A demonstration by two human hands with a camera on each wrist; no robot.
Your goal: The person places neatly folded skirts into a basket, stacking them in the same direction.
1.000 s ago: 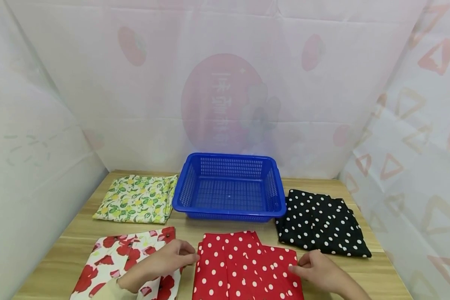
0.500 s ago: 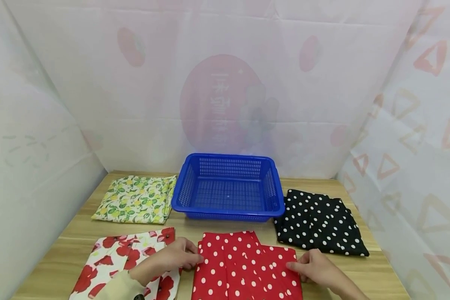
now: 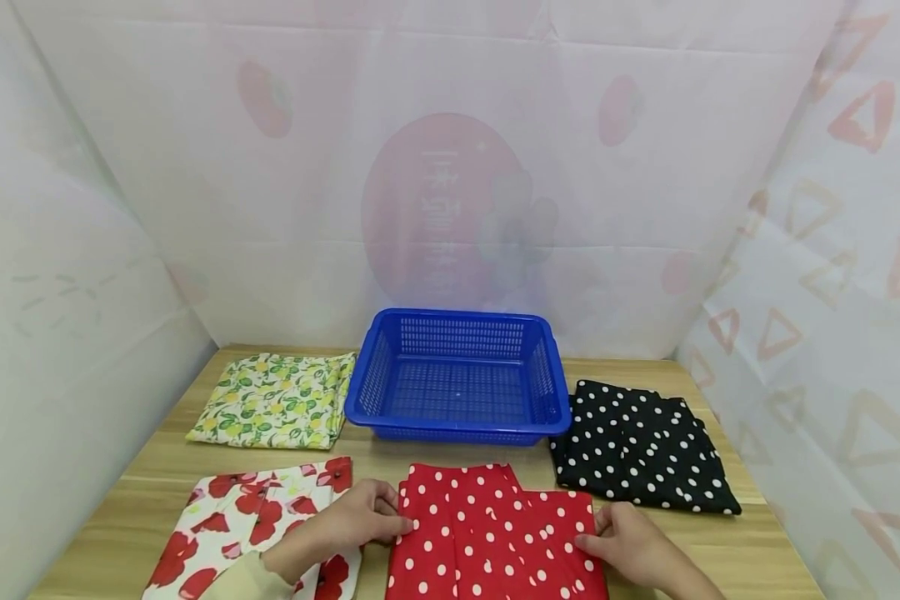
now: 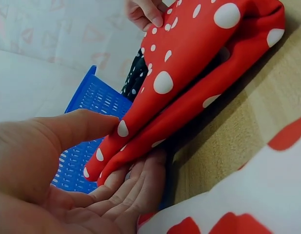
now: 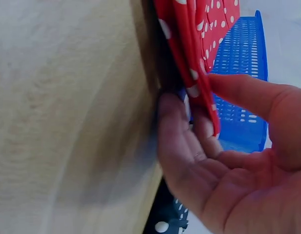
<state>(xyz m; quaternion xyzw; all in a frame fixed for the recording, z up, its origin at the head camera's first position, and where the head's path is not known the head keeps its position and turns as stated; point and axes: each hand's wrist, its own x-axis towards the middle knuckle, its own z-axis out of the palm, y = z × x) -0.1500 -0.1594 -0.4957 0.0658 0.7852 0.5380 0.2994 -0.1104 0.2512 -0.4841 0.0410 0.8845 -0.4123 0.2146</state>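
Note:
A folded red polka-dot garment (image 3: 487, 537) lies at the front middle of the table, its white dots large in both wrist views. My left hand (image 3: 367, 512) pinches its left edge, thumb on top and fingers (image 4: 135, 187) underneath. At the opposite edge my right hand (image 3: 630, 542) does the same; the right wrist view has the fabric layers (image 5: 194, 58) between thumb and fingers. The edge appears raised off the wood there. Beneath my left forearm is a folded white garment with red flowers (image 3: 225, 525) and dark buttons, partly hidden by the sleeve.
Behind the red garment stands a blue plastic basket (image 3: 457, 435) with nothing in it. A folded lemon-print cloth (image 3: 277, 400) lies to its left, a folded black polka-dot garment (image 3: 645, 446) to its right. White printed sheets (image 3: 450, 67) enclose the wooden table (image 3: 142, 475) at back and sides.
My left hand has shifted slightly right, its thumb coming over the red garment's edge. My right thumb has moved a little further onto the opposite edge. The garment has hardly moved.

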